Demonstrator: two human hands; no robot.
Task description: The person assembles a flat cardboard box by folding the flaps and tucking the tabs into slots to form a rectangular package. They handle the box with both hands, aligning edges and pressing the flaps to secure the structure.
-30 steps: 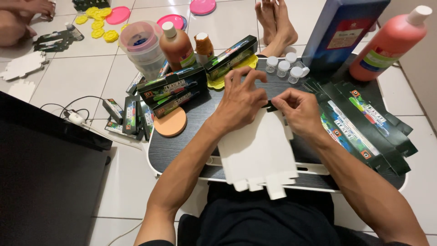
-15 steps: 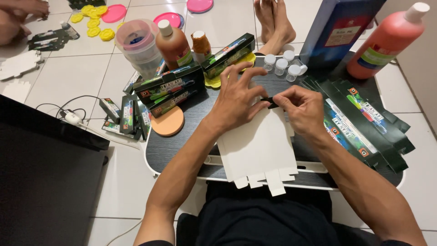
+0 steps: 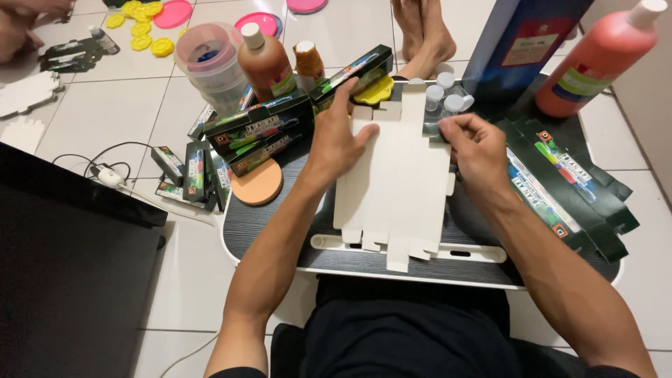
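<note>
A flat unfolded carton blank (image 3: 399, 182), white side up, lies spread on the dark lap tray (image 3: 280, 231). My left hand (image 3: 337, 136) presses on the blank's upper left part with its fingers spread. My right hand (image 3: 476, 147) pinches the blank's upper right edge, where a dark printed flap shows. The blank's tabs hang toward me over a white slot handle on the tray.
A stack of flat dark green cartons (image 3: 567, 189) lies at the right. Assembled dark boxes (image 3: 259, 129) sit at the left, with an orange disc (image 3: 256, 183), brown bottles (image 3: 266, 63), small white-capped vials (image 3: 444, 94), a red bottle (image 3: 598, 59) and a clear tub (image 3: 210, 63). Another person's feet (image 3: 423, 35) rest beyond.
The carton blank has been opened out flat to its full length. My hands have moved apart, the left onto its upper left, the right to its upper right edge.
</note>
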